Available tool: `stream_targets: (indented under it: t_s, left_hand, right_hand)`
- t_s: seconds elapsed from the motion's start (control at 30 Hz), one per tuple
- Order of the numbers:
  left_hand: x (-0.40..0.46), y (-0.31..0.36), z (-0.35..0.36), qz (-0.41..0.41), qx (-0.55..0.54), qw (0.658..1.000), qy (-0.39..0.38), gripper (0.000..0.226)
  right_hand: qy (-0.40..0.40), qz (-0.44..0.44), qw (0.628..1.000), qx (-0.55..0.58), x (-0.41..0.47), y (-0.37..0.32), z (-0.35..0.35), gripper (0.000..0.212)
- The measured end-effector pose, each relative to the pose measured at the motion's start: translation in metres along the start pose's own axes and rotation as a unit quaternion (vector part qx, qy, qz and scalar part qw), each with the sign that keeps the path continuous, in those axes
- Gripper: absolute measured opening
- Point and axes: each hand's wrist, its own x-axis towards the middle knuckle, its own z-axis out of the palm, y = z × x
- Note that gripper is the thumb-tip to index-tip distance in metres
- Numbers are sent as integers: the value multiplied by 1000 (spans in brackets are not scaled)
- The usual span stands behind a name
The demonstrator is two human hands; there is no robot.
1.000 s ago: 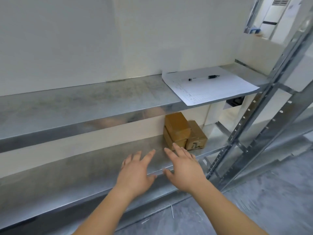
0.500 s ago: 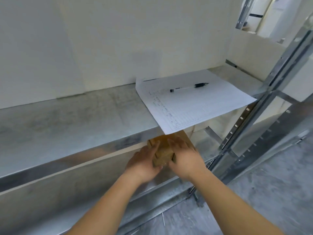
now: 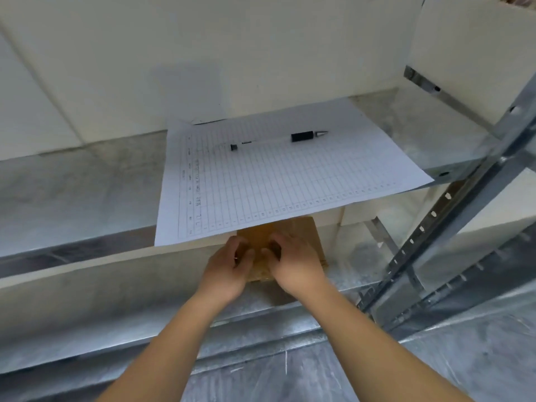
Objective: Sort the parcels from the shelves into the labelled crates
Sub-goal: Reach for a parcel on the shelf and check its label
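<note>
Head-camera view, looking down at a metal shelving unit against a pale wall. On the lower shelf (image 3: 87, 338), both hands reach in and close around a small brown cardboard parcel (image 3: 290, 236) that sits under the front edge of the upper shelf (image 3: 87, 184). The left hand (image 3: 229, 268) has its grip curled on the parcel's left side, the right hand (image 3: 295, 265) has its grip curled on the right side and top, fingers bent over the cardboard. Whether the parcel has left the shelf surface cannot be told; it is still inside the shelf bay. On the upper shelf lies a printed grid sheet (image 3: 275, 184) overhanging the edge, with a pen (image 3: 278, 139) resting across it. No labelled crates are in view, so how many parcels are already sorted cannot be judged. For this parcel, the pick-up looks just begun; carrying it out, reading its label and dropping it in the matching crate all remain.
</note>
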Motion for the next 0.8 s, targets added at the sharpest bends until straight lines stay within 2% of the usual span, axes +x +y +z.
stream_targets:
  t_s: [0.03,0.13,0.23,0.43,0.53,0.63,0.7,0.8]
  left_hand:
    - [-3,2,1,-12,-1,1000,11,25]
    - [-16,5,-5,-59,-44,997,33,74]
    - [-32,3,-15,-65,-46,996,37,117]
    - [-70,-15,-45,-91,33,994,53,143]
    - [-95,-35,-61,-85,29,994,59,141]
    - [-123,-53,-79,-83,12,992,97,122]
    - [-144,-63,-88,-86,-5,988,127,106]
    - [-179,-82,-101,-100,-45,976,186,72]
  right_hand:
    - [-8,5,1000,19,-1,0,-2,25]
    - [-43,27,991,125,-2,-5,-11,69]
    - [-91,3,981,171,-4,-12,-14,99]
    - [-203,-59,972,102,-8,-39,4,142]
    - [-224,-109,967,57,-16,-65,18,135]
    - [-229,-161,959,49,-28,-92,33,114]
    - [-238,-186,951,72,-37,-109,45,95]
    - [-245,-223,936,118,-53,-136,63,53]
